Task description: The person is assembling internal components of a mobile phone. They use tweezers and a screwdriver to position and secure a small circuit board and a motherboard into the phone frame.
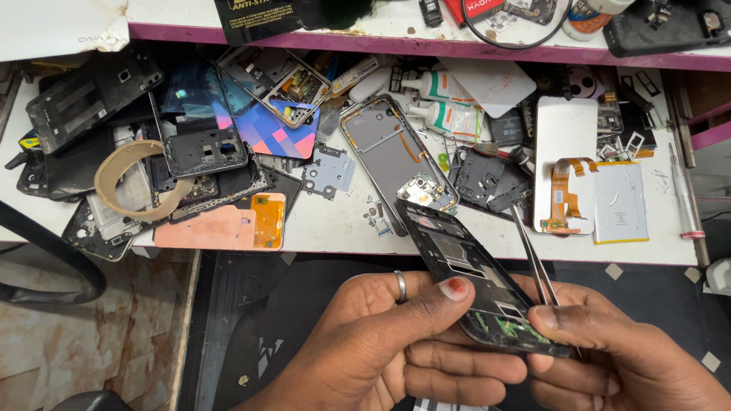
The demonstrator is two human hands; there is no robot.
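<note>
two hands (396, 342), one phone frame (472, 274), one tweezers (533, 259), one tape roll (126, 179), two glue bottles (449, 114)

Bright even light overhead, soft shadows, sharp focus throughout

Phone frame (472, 278) lies between both hands, before the workbench (343, 228); tweezers (533, 255) at its right.

The phone frame (476, 281) is matt black plastic with green circuit board showing. Touching it, the tweezers (533, 255) are smooth shiny metal. Above the frame, the workbench (343, 221) is scuffed white laminate.
</note>
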